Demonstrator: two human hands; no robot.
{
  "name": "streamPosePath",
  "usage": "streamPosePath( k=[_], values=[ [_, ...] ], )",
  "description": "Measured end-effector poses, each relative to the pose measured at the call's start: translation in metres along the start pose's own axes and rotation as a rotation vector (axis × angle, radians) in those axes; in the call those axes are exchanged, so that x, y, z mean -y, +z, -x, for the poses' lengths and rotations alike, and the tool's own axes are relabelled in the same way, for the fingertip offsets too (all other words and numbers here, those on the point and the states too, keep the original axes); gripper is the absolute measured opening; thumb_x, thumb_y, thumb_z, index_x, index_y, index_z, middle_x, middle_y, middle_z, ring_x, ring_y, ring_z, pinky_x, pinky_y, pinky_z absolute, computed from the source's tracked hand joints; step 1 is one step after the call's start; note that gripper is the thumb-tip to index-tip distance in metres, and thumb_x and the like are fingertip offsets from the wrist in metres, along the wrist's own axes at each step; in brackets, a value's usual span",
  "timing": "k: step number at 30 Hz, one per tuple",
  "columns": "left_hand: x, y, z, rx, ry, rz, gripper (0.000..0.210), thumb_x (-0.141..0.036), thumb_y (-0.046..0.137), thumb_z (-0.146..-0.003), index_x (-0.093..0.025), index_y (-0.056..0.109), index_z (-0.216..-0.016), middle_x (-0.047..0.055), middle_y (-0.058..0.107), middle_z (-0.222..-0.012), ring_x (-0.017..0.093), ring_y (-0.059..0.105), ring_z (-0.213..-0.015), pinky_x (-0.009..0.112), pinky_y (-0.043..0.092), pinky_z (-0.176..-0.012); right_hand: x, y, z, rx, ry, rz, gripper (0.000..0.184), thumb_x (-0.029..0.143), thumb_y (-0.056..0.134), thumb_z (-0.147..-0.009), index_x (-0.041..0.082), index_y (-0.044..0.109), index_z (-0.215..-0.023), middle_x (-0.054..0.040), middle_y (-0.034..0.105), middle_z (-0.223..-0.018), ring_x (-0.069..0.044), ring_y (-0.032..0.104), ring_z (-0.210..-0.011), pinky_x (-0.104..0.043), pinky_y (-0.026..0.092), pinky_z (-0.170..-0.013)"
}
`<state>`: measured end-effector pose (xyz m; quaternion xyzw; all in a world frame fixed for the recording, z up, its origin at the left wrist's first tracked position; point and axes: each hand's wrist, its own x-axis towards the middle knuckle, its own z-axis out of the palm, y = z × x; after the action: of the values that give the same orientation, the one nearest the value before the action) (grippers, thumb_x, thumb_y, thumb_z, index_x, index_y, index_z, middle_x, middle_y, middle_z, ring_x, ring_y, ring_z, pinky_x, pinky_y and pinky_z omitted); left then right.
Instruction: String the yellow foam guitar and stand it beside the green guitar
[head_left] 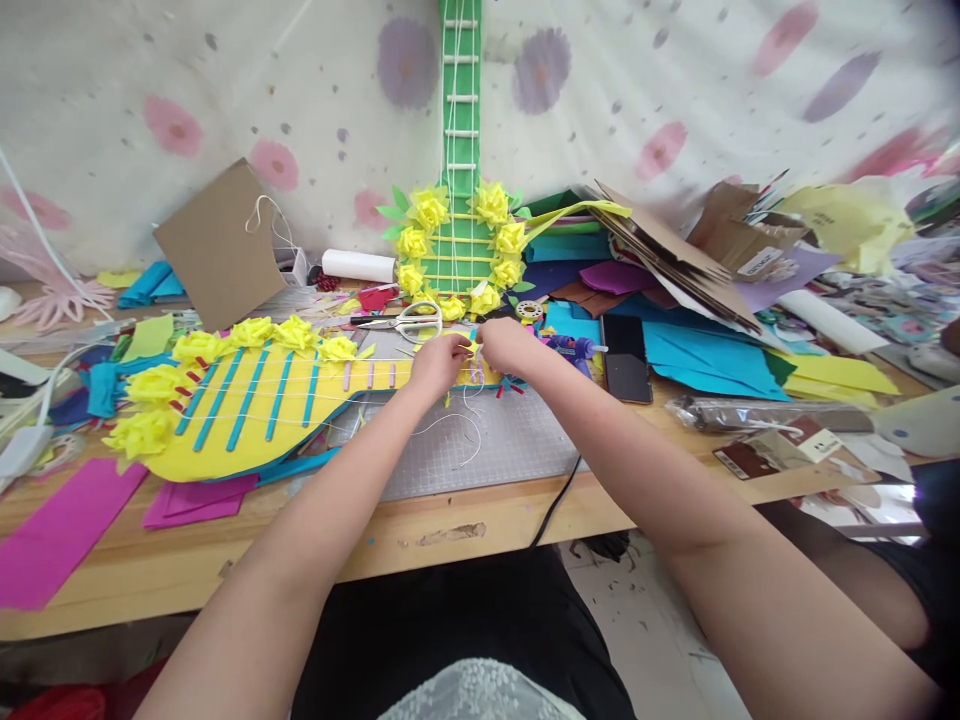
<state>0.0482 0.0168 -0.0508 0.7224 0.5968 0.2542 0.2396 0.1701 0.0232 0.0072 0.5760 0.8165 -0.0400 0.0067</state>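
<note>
From here I count one yellow guitar shape (337,383), running leftward from beneath both hands, five blue strips (280,396) on it, and one pair of scissors (397,321) just beyond my left hand (437,362). That and my right hand (506,346) angle inward, fingers curled; I can't tell whether either grips the white string (480,440). The shape lies flat, trimmed with yellow flowers (296,335).

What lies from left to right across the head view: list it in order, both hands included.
Large magenta sheet, tilted brown cardboard piece, white roll, left hand, right hand, blue glue gun, black phone, blue sheets, yellow sheets.
</note>
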Motion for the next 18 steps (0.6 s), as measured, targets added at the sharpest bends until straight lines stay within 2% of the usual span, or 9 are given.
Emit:
streamPosePath(
  k=[4, 7, 9, 13, 18],
  values=[
    [0.001, 0.005, 0.005, -0.098, 0.066, -0.204, 0.028, -0.023, 0.047, -0.082, -0.025, 0.064, -0.104, 0.006, 0.065, -0.094, 0.018, 0.059, -0.092, 0.03, 0.044, -0.081, -0.009, -0.013, 0.016, -0.135, -0.027, -0.016, 0.031, 0.009, 0.042, -0.08, 0.014, 0.064, -0.101, -0.0114, 0.067, -0.094, -0.021, 0.06, -0.088, -0.029, 0.042, -0.073],
    [0.004, 0.01, 0.009, -0.153, 0.111, -0.266, 0.03, -0.025, 0.044, -0.084, -0.025, 0.063, -0.108, 0.008, 0.06, -0.093, 0.018, 0.058, -0.091, 0.029, 0.043, -0.079, -0.012, -0.005, 0.022, -0.247, -0.079, 0.028, 0.03, 0.01, 0.038, -0.083, 0.015, 0.062, -0.1, -0.0108, 0.064, -0.1, -0.02, 0.057, -0.088, -0.029, 0.039, -0.072],
    [0.005, 0.013, 0.012, -0.163, 0.121, -0.282, 0.032, -0.028, 0.042, -0.086, -0.025, 0.062, -0.11, 0.008, 0.059, -0.09, 0.018, 0.057, -0.09, 0.028, 0.043, -0.077, -0.013, 0.005, 0.022, -0.248, -0.128, 0.074, 0.028, 0.009, 0.037, -0.083, 0.014, 0.062, -0.097, -0.0111, 0.064, -0.096, -0.02, 0.055, -0.086, -0.029, 0.037, -0.072],
    [0.007, 0.015, 0.015, -0.18, 0.13, -0.295, 0.034, -0.03, 0.039, -0.088, -0.026, 0.06, -0.114, 0.007, 0.058, -0.088, 0.019, 0.057, -0.089, 0.028, 0.042, -0.076, -0.018, 0.021, 0.017, -0.254, -0.278, 0.136, 0.025, 0.009, 0.041, -0.08, 0.015, 0.06, -0.095, -0.0108, 0.063, -0.093, -0.023, 0.048, -0.097, -0.033, 0.031, -0.082],
    [0.006, 0.016, 0.016, -0.205, 0.132, -0.279, 0.035, -0.027, 0.039, -0.087, -0.022, 0.057, -0.117, 0.009, 0.061, -0.092, 0.02, 0.056, -0.093, 0.03, 0.041, -0.081, -0.019, 0.025, 0.012, -0.261, -0.237, 0.187, 0.031, 0.009, 0.043, -0.076, 0.01, 0.05, -0.106, -0.014, 0.062, -0.088, -0.025, 0.049, -0.091, -0.034, 0.027, -0.081]
  ],
)
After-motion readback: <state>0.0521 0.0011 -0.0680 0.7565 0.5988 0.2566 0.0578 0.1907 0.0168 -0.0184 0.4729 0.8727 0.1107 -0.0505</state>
